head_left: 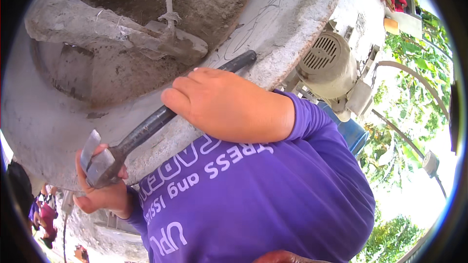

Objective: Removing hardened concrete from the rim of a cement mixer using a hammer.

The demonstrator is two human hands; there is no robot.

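My right hand (229, 102) is wrapped round the dark handle of a claw hammer (153, 124). The handle's end sticks out past my fist toward the upper right. At the lower left, my left hand (102, 197) is at the hammer's forked metal head, with fingers showing behind it and the thumb apart from it. The hammer lies slantwise in front of my purple shirt (273, 190), close to the rim of a large cement-crusted mixing pan (161, 90). Part of the left fingers is hidden behind the metal head.
Inside the pan is a crusted mixing arm (107, 29) with an upright rod (169, 0). A dusty motor (329, 63) stands right of the rim, with a blue drum (353, 134) behind it. People (46, 214) are at the far left, and someone in red (397, 1) at upper right.
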